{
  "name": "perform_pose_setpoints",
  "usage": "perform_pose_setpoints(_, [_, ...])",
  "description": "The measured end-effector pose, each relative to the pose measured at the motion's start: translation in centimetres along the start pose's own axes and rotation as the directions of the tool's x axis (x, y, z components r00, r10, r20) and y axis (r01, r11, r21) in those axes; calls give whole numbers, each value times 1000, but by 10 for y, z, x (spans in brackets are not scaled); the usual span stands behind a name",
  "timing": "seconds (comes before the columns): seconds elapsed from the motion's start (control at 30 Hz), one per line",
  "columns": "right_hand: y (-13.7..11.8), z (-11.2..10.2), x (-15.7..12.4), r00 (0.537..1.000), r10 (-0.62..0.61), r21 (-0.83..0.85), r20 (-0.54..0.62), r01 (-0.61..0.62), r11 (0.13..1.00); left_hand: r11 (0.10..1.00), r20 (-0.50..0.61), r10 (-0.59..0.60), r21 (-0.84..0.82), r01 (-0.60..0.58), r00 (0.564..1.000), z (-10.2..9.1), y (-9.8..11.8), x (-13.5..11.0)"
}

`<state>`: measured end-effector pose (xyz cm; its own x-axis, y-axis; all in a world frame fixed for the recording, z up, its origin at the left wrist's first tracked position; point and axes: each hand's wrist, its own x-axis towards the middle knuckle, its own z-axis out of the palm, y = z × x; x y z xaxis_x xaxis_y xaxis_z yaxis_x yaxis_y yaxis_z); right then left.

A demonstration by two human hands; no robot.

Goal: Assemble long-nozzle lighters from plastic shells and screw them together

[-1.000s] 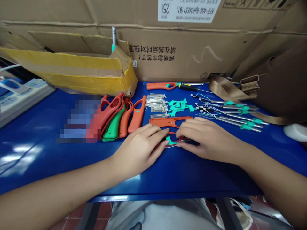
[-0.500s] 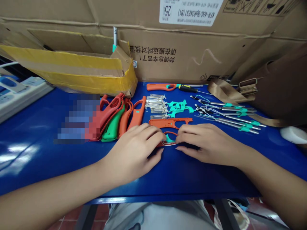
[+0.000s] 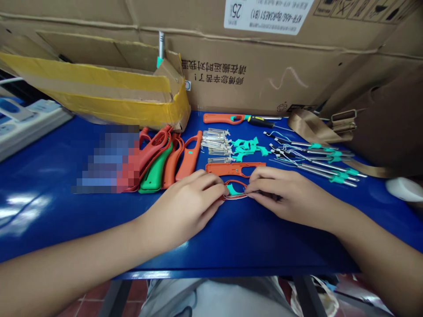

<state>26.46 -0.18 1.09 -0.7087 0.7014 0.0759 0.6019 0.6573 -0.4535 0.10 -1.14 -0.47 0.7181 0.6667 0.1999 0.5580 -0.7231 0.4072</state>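
Between left hand [image 3: 194, 200] and right hand [image 3: 280, 189], an orange casing [image 3: 236, 181] lies crosswise.

The bare right hand [image 3: 280, 191], its thumb and forefinger apart half a second ago, now closes them together at three o'clock on the red-orange looped plastic shell [image 3: 236, 181]; at nine o'clock, the bare left hand [image 3: 194, 200] draws its earlier-splayed thumb toward its fingers.

Blue table [image 3: 257, 246] above a red tiled floor [image 3: 87, 293]. Rear: carton [image 3: 211, 48], print inverted, with white label [image 3: 267, 15]. Left: yellow-taped box [image 3: 128, 110] in front of the carton; white power strip [image 3: 36, 125] near it. Right: tan strap [image 3: 304, 125] with metal buckle [image 3: 343, 116], beside a brown bag [image 3: 390, 127].
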Motion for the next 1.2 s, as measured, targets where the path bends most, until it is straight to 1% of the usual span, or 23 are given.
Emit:
perform_pose_setpoints(0.13, [-1, 0, 1, 1000, -3, 1, -10, 3, 1000, 1000, -13, 17, 3, -16, 1000, 1, -1, -1])
perform_pose_setpoints(0.27, [-2, 1, 0, 1000, 24, 17, -14, -24, 1000, 1000, -18, 14, -12, -14, 1000, 3, -2, -2])
perform_pose_setpoints(0.47, [-4, 3, 0, 998, 61, -13, -7, -61, 998, 994, -24, -56, -99, 54, 998, 6, 1, -1])
perform_pose_setpoints(0.6, [-4, 3, 1, 998, 55, -6, -29, -56, 998, 985, -31, -104, -144, 99, 994, 6, 3, -1])
perform_pose_setpoints(0.9, [-2, 5, 4, 995, 92, 54, -46, -89, 995, 974, -48, -141, -185, 130, 989, 10, 4, -1])
perform_pose_setpoints(1.2, [-1, 11, 7, 990, 132, 43, -48, -130, 991, 964, -39, -165, -216, 153, 986, 11, 8, 1])
